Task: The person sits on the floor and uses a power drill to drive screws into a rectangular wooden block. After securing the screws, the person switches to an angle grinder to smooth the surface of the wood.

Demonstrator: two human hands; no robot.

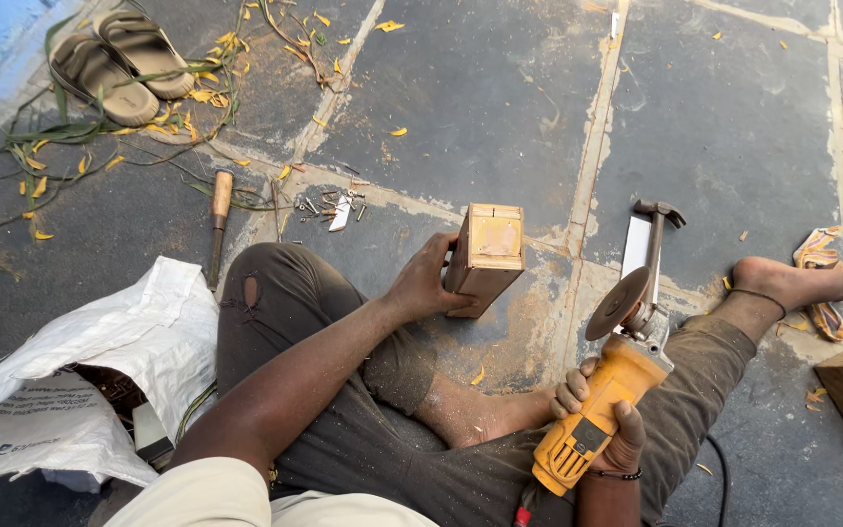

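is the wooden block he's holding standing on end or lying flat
Standing on end, tilted slightly: the wooden block has its lower end on the stone floor, square top end up, steadied by the left hand.

1. Yellow grinder [592,415] with a dark grey disc [619,303] and grey metal head.
2. Pale tan wooden block [485,256], end face stained orange-yellow.
3. Dark grey trousers [363,429], dusted with light sawdust.
4. Dark slate-grey stone floor [734,117], pale beige joints between slabs.
5. White sack [80,381] with small dark print.
6. Brown-tan sandals [114,60].
7. Scattered yellow leaves [207,96] among green stems.
8. Light wooden handle on a dark-bladed chisel [219,220].
9. Dark grey hammer [658,239].
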